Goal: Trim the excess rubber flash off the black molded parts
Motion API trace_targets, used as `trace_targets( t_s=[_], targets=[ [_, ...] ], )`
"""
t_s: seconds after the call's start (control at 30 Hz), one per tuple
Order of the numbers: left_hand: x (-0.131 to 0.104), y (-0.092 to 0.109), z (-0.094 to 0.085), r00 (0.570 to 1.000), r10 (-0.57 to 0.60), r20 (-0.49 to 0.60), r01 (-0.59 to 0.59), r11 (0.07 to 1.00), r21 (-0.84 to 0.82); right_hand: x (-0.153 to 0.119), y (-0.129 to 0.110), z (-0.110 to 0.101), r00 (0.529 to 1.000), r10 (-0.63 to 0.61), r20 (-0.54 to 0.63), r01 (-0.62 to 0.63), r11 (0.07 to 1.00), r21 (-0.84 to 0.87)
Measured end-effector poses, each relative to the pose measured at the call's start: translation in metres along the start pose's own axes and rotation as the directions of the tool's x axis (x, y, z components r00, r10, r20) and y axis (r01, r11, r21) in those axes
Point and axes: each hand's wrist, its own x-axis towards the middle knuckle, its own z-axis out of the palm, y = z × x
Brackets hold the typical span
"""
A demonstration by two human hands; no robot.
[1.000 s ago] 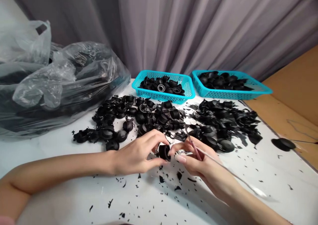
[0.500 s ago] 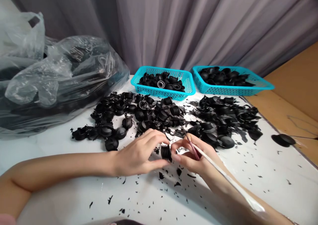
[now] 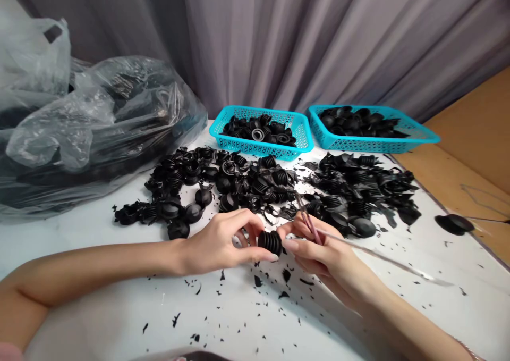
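Note:
My left hand (image 3: 223, 241) pinches a small black ribbed rubber bellows (image 3: 270, 242) between thumb and fingers, low over the white table. On the bellows' right side, the fingertips of my right hand (image 3: 319, 246) touch or nearly touch it. That hand is closed around a slim pointed tool (image 3: 382, 255) with a dark tip, a purplish-red part and a long pale shaft; its exact kind is unclear. The tip points up and away from the bellows. Beyond my hands lie a left heap of similar black rubber parts (image 3: 261, 185) and a right heap (image 3: 354, 188).
Two blue perforated baskets, left (image 3: 261, 148) and right (image 3: 366, 144), hold black parts at the back. A large clear plastic bag (image 3: 99, 137) of dark pieces fills the left. Black scraps (image 3: 258, 281) litter the table. One black cap (image 3: 454, 224) lies near the right edge.
The bellows has turned in my fingers and both hands have closed in on it. The tool's shaft has swung up and right, away from my forearm.

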Motion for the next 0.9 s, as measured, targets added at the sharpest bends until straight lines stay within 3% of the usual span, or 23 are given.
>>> trace_targets(
  t_s=[0.4, 0.7, 0.9],
  targets=[
    [0.0017, 0.0019, 0.0004, 0.993, -0.114, -0.002, 0.113, 0.985, -0.13, -0.0011, 0.0009, -0.0041, 0.998, 0.013, 0.065, -0.016, 0.998, 0.053],
    [-0.0004, 0.0013, 0.0005, 0.998, -0.052, -0.039, 0.046, 0.991, -0.125, -0.0023, 0.0, -0.0038, 0.996, 0.031, 0.078, -0.036, 0.997, 0.075],
    [-0.0021, 0.0048, -0.0009, 0.997, -0.004, -0.08, -0.011, 0.984, -0.178, 0.0039, 0.0024, -0.0076, 0.999, -0.018, 0.044, 0.013, 0.993, 0.119]
  ],
)
